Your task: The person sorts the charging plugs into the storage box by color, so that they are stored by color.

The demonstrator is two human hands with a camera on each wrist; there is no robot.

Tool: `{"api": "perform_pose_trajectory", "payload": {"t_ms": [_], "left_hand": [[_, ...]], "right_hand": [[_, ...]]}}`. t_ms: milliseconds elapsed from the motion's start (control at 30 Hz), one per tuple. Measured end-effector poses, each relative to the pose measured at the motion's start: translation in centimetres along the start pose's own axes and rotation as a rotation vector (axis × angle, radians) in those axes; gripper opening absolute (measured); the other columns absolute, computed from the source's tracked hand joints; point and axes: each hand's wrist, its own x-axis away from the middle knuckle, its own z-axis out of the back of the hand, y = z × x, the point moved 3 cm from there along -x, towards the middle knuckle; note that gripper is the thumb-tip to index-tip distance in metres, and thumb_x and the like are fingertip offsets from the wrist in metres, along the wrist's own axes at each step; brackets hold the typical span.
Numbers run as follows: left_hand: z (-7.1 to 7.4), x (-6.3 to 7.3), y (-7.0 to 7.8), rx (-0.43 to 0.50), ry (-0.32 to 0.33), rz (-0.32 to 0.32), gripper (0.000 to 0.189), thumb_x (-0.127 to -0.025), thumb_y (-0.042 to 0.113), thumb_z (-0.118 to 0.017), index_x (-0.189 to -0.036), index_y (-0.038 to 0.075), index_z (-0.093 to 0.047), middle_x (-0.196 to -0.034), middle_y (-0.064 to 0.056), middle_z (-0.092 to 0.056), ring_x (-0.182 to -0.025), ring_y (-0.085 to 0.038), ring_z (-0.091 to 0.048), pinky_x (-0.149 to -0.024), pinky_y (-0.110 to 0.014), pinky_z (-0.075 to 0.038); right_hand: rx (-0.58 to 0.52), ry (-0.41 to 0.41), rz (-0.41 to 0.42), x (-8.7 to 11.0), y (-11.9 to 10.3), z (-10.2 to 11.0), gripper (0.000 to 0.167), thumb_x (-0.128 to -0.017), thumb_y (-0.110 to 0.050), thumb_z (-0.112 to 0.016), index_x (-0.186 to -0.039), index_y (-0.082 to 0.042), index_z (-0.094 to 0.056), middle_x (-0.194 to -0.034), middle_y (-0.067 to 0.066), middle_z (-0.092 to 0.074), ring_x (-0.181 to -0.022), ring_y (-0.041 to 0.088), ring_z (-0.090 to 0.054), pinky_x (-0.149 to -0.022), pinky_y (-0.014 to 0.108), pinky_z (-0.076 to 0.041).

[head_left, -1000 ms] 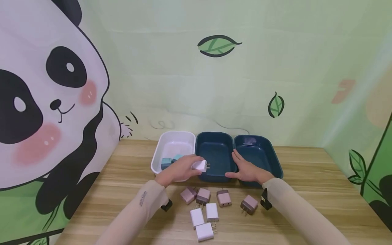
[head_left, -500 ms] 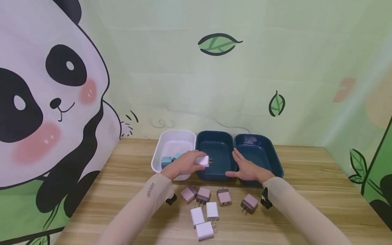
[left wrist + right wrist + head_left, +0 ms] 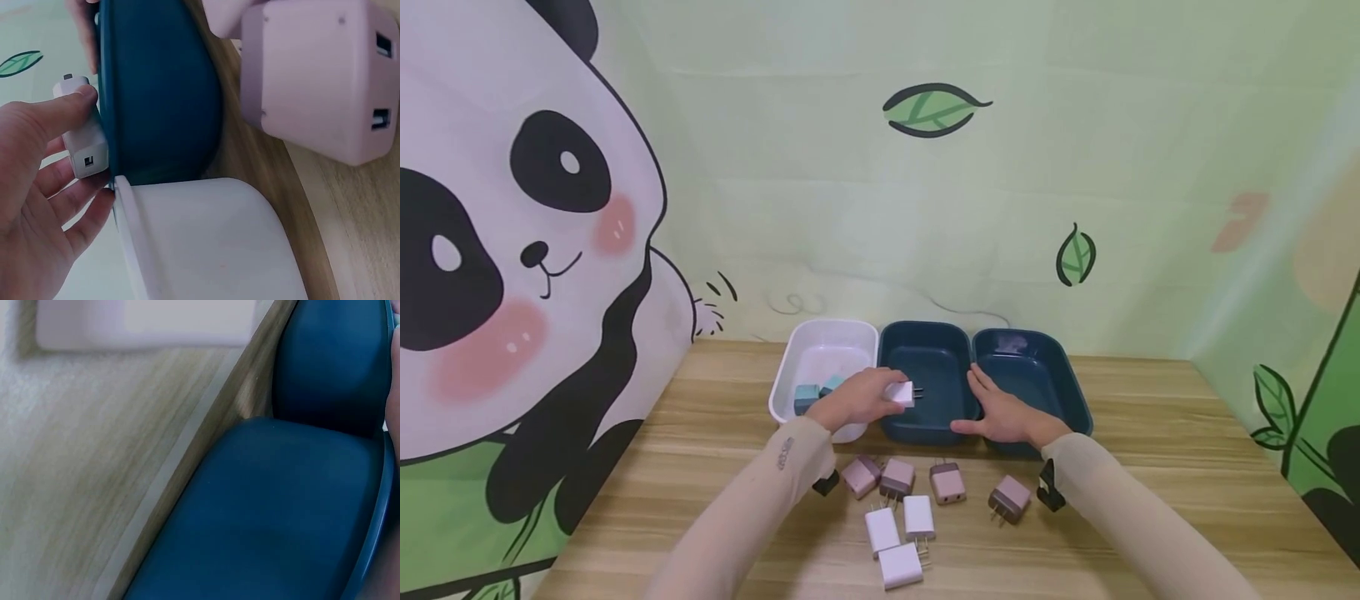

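In the head view my left hand (image 3: 856,398) pinches a white USB charger plug (image 3: 900,394), its metal prongs pointing right. It is held above the left part of the middle dark blue tray (image 3: 928,358). The left wrist view shows the thumb on top of the white charger (image 3: 86,147), whose USB port faces the camera. My right hand (image 3: 1003,412), fingers extended and thumb apart, rests at the rims where the middle tray and the right dark blue tray (image 3: 1030,379) meet. Teal chargers (image 3: 807,397) lie in the white tray (image 3: 829,346), partly hidden by my left hand.
On the wooden table (image 3: 1120,500), several pink chargers (image 3: 947,483) lie before the trays. Nearer to me are 3 white chargers (image 3: 901,567), close together. A green cloth backdrop (image 3: 820,208) with a panda and leaves hangs behind the trays.
My left hand has moved a little right and up with the white charger, from the white tray's edge to over the middle tray. The right hand has stayed in place.
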Motion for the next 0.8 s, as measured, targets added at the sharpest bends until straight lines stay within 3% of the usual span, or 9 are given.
{"api": "perform_pose_trajectory", "payload": {"t_ms": [300,800], "left_hand": [[-0.3,-0.8,-0.3,-0.01,-0.025,0.036,0.049,-0.089,0.03,-0.066,-0.133,0.014,-0.053,-0.13,-0.005,-0.056,-0.113,-0.019,-0.052,-0.099,-0.038,-0.041],[0.2,-2.0,-0.8,-0.047,-0.023,0.031,0.049,-0.088,0.028,-0.068,-0.132,0.012,-0.054,-0.126,-0.007,-0.058,-0.106,-0.02,-0.055,-0.094,-0.037,-0.043]], "right_hand": [[0.008,0.005,0.008,-0.1,0.1,0.0,0.104,-0.084,-0.059,-0.06,-0.151,-0.002,-0.005,-0.157,0.013,0.005,-0.139,0.04,-0.016,-0.107,0.054,-0.023],[0.011,0.009,0.007,-0.1,0.2,0.0,0.106,-0.082,-0.062,-0.06,-0.151,-0.001,-0.006,-0.157,0.013,0.005,-0.139,0.039,-0.016,-0.107,0.054,-0.023]]}}
